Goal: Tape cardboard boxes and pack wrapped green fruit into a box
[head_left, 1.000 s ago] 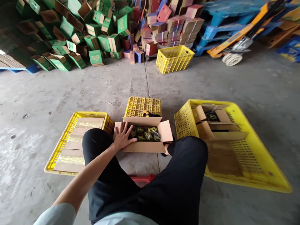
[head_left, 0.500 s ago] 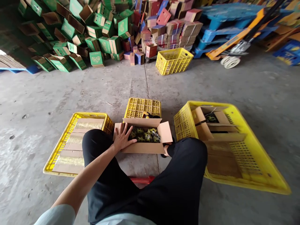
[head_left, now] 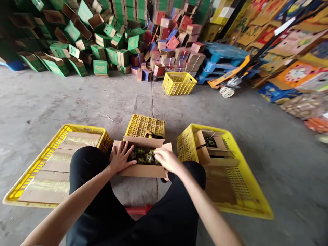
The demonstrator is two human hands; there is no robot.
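Observation:
An open cardboard box (head_left: pixel 139 171) sits between my knees, its flaps folded outward. Inside lie several dark green and yellow, round-looking pieces (head_left: pixel 146 156) in shiny clear wrapping; their kind is too small to tell. My left hand (head_left: pixel 121 159) is spread flat over the box's left flap, holding nothing I can see. At the box's right end, my right hand (head_left: pixel 167 160) has its fingers curled together over the edge of the contents, slightly blurred. Whatever those fingers hold is hidden. Behind the box, a yellow-and-black object (head_left: pixel 151 134) rests, partly covered by the rear flap.
A yellow crate (head_left: pixel 102 136) on the left holds taped cartons. Another large yellow crate (head_left: pixel 252 191) on the right holds open boxes. An upturned crate (head_left: pixel 143 124) stands beyond the box. Farther off are a yellow crate (head_left: pixel 179 83), a pallet jack (head_left: pixel 230 80) and piled green cartons (head_left: pixel 101 68).
My right hand has come into view from the right and reached the box's right end. My left hand stays on the left flap. The camera's view has shifted right.

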